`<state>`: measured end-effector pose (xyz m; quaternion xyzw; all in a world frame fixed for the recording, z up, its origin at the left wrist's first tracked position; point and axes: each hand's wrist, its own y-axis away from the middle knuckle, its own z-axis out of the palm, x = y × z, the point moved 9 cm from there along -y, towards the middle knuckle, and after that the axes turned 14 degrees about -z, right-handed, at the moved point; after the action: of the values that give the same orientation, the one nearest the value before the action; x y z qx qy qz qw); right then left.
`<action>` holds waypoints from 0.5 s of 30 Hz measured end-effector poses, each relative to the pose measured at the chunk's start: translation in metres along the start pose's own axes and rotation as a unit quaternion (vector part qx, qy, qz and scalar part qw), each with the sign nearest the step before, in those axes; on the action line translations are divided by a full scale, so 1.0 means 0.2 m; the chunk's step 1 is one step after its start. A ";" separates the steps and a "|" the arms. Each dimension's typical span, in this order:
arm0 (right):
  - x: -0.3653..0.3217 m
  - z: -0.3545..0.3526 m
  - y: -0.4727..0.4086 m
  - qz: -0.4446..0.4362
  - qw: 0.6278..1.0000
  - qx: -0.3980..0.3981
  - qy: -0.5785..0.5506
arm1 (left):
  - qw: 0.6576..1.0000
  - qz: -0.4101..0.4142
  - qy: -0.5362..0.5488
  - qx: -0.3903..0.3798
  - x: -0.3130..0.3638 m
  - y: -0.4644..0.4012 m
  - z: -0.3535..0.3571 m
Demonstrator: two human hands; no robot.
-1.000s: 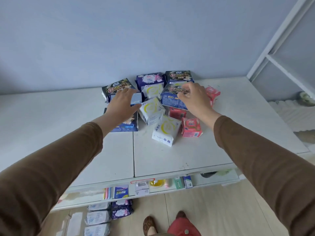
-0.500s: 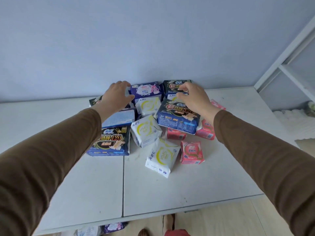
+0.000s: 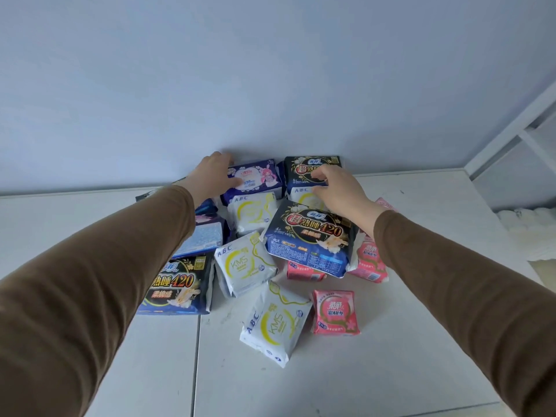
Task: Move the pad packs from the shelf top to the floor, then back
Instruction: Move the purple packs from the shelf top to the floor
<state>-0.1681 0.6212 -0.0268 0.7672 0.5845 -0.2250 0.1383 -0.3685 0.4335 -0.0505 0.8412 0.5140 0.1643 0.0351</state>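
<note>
Several pad packs lie clustered on the white shelf top against the wall. My left hand reaches to the back row and grips the left end of a purple pack, fingers behind it, thumb on top. My right hand pinches the front edge of the black pack at the back. Just below that hand a dark blue "420" pack lies tilted on other packs. A second "420" pack sits under my left forearm. White ABC packs and pink packs lie nearer me.
The pale blue wall stands directly behind the packs. A white frame rises at the right end of the shelf, with white ruffled fabric below it. Bare shelf top lies in front of and to both sides of the pile.
Both hands have reached farther back, from the middle packs to the back row by the wall. The view has moved in over the shelf, so the floor has dropped out of sight.
</note>
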 end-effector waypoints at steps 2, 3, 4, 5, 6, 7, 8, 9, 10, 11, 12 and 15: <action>-0.02 0.02 -0.02 -0.013 1.000 -0.002 -0.003 | 0.999 0.000 -0.026 -0.036 0.00 -0.02 0.03; -0.04 0.02 -0.03 -0.022 1.000 -0.003 -0.006 | 0.998 -0.002 -0.047 -0.050 0.00 -0.03 0.04; -0.07 0.03 -0.04 -0.033 0.999 -0.004 -0.009 | 0.996 -0.004 -0.066 -0.060 -0.01 -0.03 0.05; -0.10 0.03 -0.05 -0.046 0.999 -0.002 -0.011 | 0.994 -0.007 -0.077 -0.072 -0.02 -0.03 0.06; -0.14 0.03 -0.06 -0.062 0.998 0.002 -0.013 | 0.994 -0.009 -0.071 -0.086 -0.03 -0.02 0.08; -0.18 0.02 -0.07 -0.078 0.997 0.007 -0.015 | 0.994 -0.010 -0.047 -0.103 -0.04 -0.01 0.09; -0.23 0.02 -0.08 -0.093 0.996 0.008 -0.018 | 0.993 -0.012 -0.013 -0.120 -0.04 0.01 0.10; -0.28 0.02 -0.09 -0.104 0.994 0.005 -0.022 | 0.991 -0.015 0.017 -0.134 -0.03 0.03 0.11; -0.34 0.02 -0.09 -0.116 0.993 -0.001 -0.029 | 0.989 -0.016 0.040 -0.139 -0.03 0.05 0.11; -0.41 0.03 -0.09 -0.127 0.991 -0.013 -0.037 | 0.989 -0.014 0.058 -0.137 -0.03 0.07 0.10; -0.47 0.05 -0.10 -0.140 0.989 -0.029 -0.044 | 0.989 -0.011 0.075 -0.125 -0.03 0.08 0.07; -0.67 0.16 -0.10 -0.176 0.979 -0.107 -0.017 | 0.992 0.008 0.112 -0.058 -0.05 0.11 -0.11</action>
<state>-0.2211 0.4995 0.0143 0.6296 0.7283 -0.1949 0.1876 -0.3608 0.4113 -0.0276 0.8183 0.4972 0.2872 0.0242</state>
